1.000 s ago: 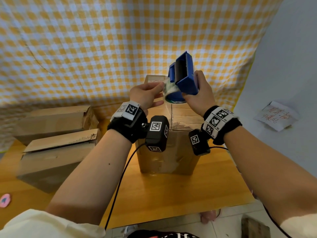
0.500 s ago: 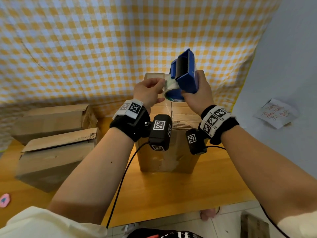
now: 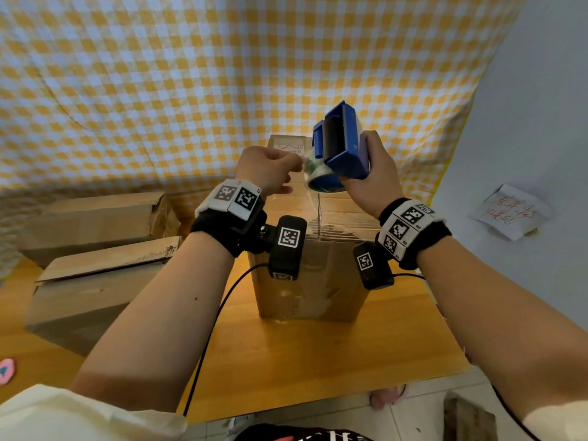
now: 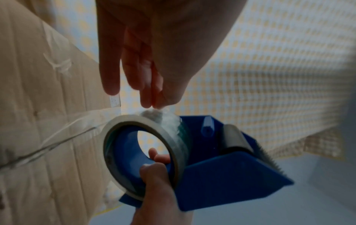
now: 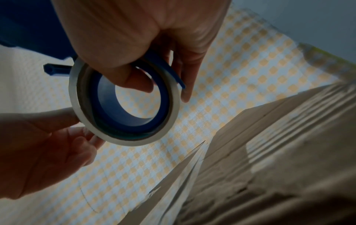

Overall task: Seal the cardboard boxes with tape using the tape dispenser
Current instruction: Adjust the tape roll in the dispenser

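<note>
My right hand [image 3: 369, 173] grips a blue tape dispenser [image 3: 342, 144] raised above an upright cardboard box [image 3: 311, 281], its thumb [image 5: 133, 79] hooked through the core of the clear tape roll [image 5: 125, 106]. My left hand [image 3: 296, 163] pinches the crumpled loose tape end [image 4: 158, 114] on top of the roll [image 4: 142, 152] between thumb and fingertips [image 4: 146, 100]. A clear tape strip [image 3: 318, 214] hangs from the roll down to the box top [image 4: 48, 106]. The dispenser's serrated blade [image 4: 269, 158] points away from the box.
Two more cardboard boxes [image 3: 95, 281] lie stacked at the left of the wooden table [image 3: 318, 361]. A yellow checked cloth [image 3: 191, 90] hangs behind. A grey wall with a paper note [image 3: 509, 211] stands to the right. The table's front edge is near me.
My left fingers have closed from a spread reach into a pinch on the tape at the roll. The dispenser has tipped slightly; both hands stay above the box.
</note>
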